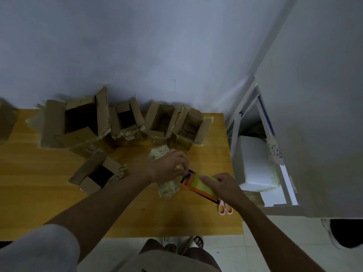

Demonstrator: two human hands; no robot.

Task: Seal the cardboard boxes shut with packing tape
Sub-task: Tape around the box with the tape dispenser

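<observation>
A yellowish roll of packing tape point(204, 185) with an orange and dark core is held by my right hand point(222, 185), whose fingers wrap over its top. My left hand point(169, 165) pinches at the roll's left edge, where the tape end is. Under both hands lies a closed box wrapped in crinkled tape point(167, 185). Several open cardboard boxes stand along the wall: a large one point(74, 122), a smaller one point(125, 120), and two more point(161, 122) point(190, 128). Another small open box point(98, 173) sits nearer, left of my arms.
Pink-handled scissors point(225, 209) lie on the wooden table point(59, 203) near its right edge, just below the tape roll. A white foam box point(255, 165) sits in a white shelf unit to the right. A brown object point(6, 118) stands at the far left.
</observation>
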